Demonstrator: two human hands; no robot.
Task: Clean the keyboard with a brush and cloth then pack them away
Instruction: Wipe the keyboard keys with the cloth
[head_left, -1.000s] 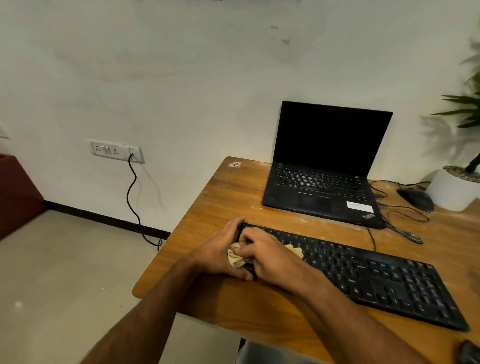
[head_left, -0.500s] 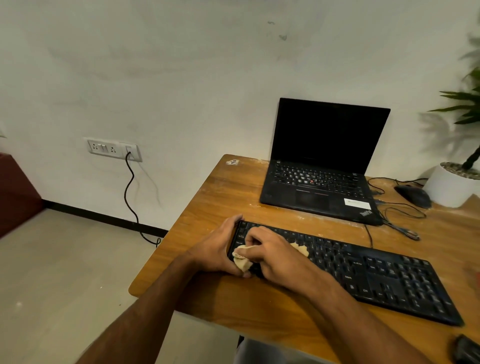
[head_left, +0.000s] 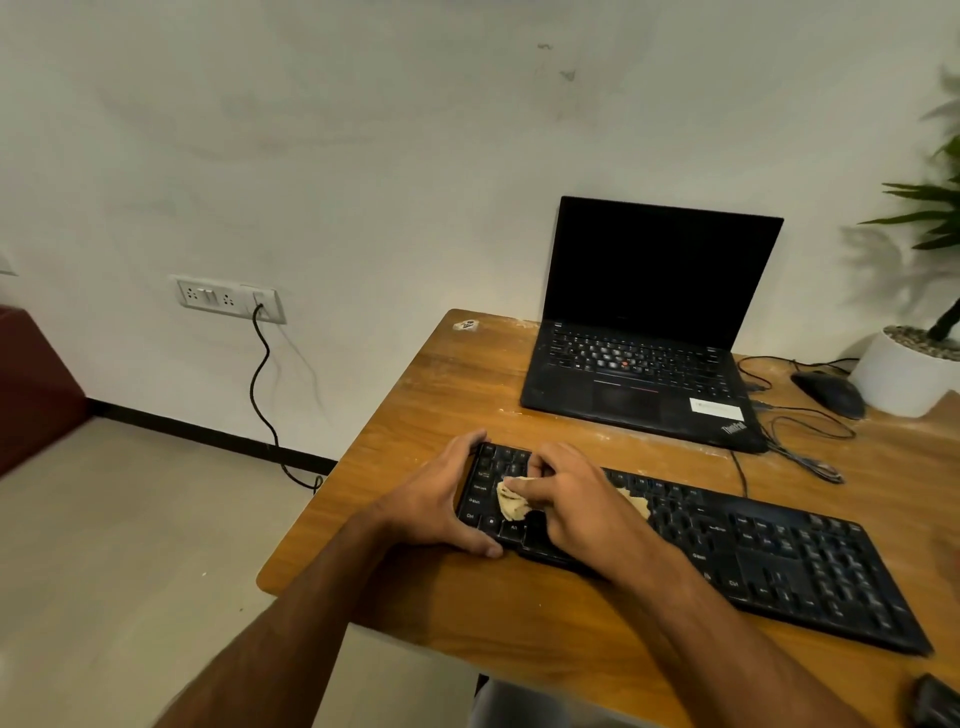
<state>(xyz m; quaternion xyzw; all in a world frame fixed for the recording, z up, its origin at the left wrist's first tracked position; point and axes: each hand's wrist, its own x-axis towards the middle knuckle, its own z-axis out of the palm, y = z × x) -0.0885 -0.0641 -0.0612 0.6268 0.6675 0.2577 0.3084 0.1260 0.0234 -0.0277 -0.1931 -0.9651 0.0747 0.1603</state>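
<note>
A black full-size keyboard (head_left: 769, 561) lies at an angle on the wooden desk (head_left: 426, 395). My left hand (head_left: 436, 499) grips the keyboard's left end, thumb on the front edge and fingers over the back corner. My right hand (head_left: 576, 499) holds a crumpled beige cloth (head_left: 511, 501) and presses it onto the keys near the left end. A bit of the cloth shows past the right side of that hand. No brush is in view.
An open black laptop (head_left: 644, 358) with a dark screen stands behind the keyboard. A black mouse (head_left: 828, 392), loose cables (head_left: 800, 441) and a white plant pot (head_left: 904, 376) sit at the back right. A dark object (head_left: 935, 701) lies at the front right corner.
My right hand with the cloth has shifted slightly right and away from me over the left keys. My left hand keeps its hold on the keyboard's end.
</note>
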